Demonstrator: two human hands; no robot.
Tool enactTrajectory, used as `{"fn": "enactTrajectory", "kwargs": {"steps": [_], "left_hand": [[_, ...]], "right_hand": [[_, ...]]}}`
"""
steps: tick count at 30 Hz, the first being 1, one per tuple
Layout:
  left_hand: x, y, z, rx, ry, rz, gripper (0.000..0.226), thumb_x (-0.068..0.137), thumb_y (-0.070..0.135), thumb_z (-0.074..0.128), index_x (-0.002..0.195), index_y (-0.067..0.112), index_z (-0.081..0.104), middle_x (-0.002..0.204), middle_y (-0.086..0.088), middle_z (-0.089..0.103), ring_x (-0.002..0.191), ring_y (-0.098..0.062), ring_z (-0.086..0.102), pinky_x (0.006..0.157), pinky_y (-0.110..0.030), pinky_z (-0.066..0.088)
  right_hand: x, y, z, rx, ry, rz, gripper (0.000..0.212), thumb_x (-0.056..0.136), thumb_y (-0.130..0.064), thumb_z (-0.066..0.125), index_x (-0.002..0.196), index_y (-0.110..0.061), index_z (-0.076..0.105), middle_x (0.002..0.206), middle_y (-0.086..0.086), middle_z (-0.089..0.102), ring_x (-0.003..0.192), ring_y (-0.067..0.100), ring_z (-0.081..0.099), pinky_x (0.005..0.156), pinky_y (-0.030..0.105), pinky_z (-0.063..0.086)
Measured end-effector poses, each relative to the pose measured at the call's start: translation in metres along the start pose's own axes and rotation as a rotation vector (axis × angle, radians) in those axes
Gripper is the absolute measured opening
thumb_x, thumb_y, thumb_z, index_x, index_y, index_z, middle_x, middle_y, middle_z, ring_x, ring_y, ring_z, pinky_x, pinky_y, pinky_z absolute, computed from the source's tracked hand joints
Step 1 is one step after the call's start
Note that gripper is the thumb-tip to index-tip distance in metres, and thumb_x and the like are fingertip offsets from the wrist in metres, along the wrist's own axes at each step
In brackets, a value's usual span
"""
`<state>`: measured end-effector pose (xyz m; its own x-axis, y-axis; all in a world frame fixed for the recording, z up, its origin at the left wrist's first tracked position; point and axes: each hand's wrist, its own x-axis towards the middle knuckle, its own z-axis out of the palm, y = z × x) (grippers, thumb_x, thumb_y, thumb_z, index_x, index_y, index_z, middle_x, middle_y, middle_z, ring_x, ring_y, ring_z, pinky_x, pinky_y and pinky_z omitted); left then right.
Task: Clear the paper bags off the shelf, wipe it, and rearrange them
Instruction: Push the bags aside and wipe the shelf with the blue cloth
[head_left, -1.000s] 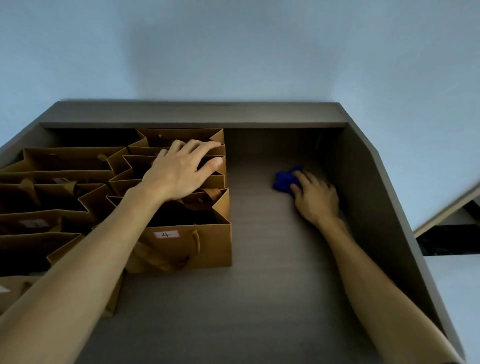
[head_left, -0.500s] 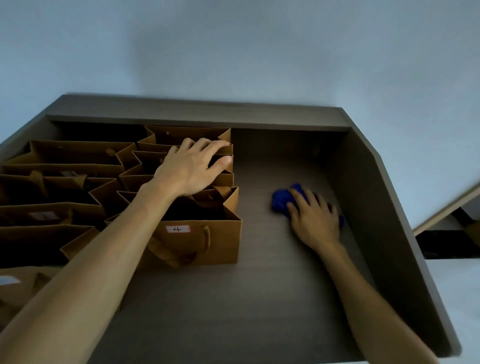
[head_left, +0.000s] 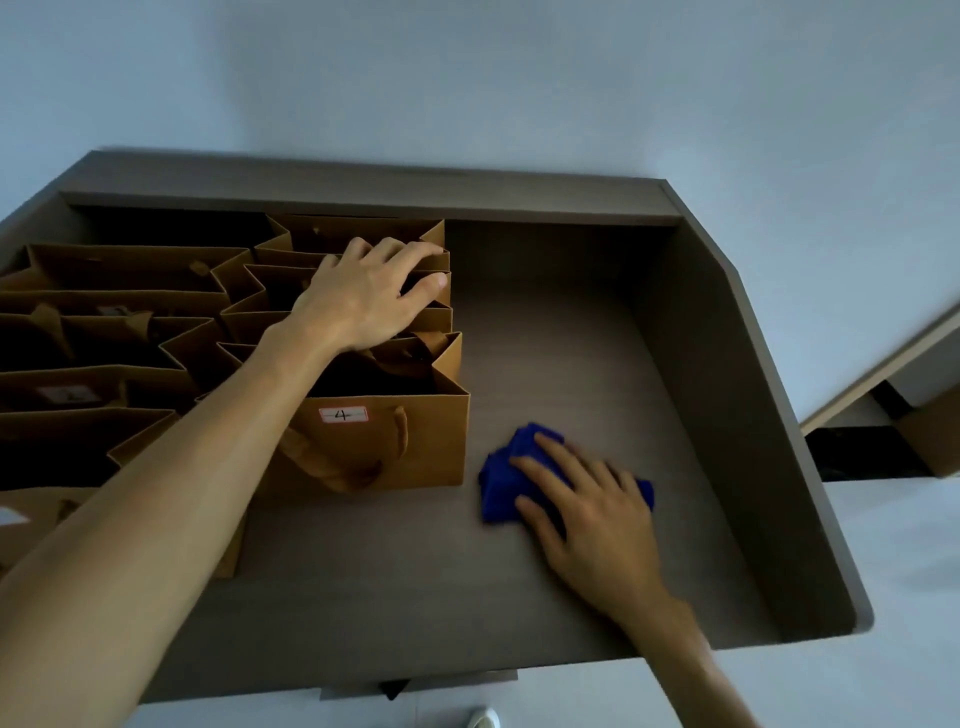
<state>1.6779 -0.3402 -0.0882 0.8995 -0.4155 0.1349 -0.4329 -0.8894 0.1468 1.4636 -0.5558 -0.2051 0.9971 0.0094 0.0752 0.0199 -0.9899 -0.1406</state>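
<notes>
Several brown paper bags fill the left half of the grey shelf (head_left: 566, 332). The nearest upright bag (head_left: 431, 441) carries a white label marked 4. My left hand (head_left: 363, 299) rests on the top edges of the bags behind it, fingers spread over their rims. On the bare right half, my right hand (head_left: 587, 514) lies flat and presses a crumpled blue cloth (head_left: 501, 483) against the shelf surface, just right of the labelled bag.
The shelf has a raised back wall (head_left: 363, 200) and a slanted right side panel (head_left: 727, 395). Its front edge (head_left: 467, 675) runs below my arms. A second wooden ledge (head_left: 883, 374) shows at the far right, with a pale wall behind.
My right hand has dragged the blue cloth from the back right corner toward the front of the shelf. My left hand has stayed on the bags.
</notes>
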Motion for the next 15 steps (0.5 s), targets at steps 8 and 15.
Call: {"fn": "enactTrajectory", "kwargs": {"steps": [8, 15], "left_hand": [[0.0, -0.002, -0.001, 0.003, 0.006, 0.013, 0.052, 0.097, 0.058, 0.024, 0.145, 0.037, 0.027, 0.152, -0.003, 0.034, 0.138, -0.036, 0.029, 0.107, -0.057, 0.027], [0.0, -0.003, 0.0, 0.004, 0.013, 0.007, 0.052, 0.097, 0.057, 0.025, 0.145, 0.037, 0.027, 0.153, -0.004, 0.033, 0.138, -0.037, 0.029, 0.108, -0.058, 0.026]], "right_hand": [[-0.012, 0.017, -0.004, 0.0, 0.067, -0.131, 0.043, 0.097, -0.05, 0.036, 0.135, -0.037, 0.051, 0.145, -0.005, 0.05, 0.127, 0.021, 0.051, 0.1, 0.041, 0.044], [0.081, 0.089, -0.007, -0.043, 0.024, 0.199, 0.047, 0.099, -0.05, 0.035, 0.143, -0.035, 0.039, 0.152, -0.001, 0.038, 0.132, 0.026, 0.043, 0.107, 0.044, 0.036]]}}
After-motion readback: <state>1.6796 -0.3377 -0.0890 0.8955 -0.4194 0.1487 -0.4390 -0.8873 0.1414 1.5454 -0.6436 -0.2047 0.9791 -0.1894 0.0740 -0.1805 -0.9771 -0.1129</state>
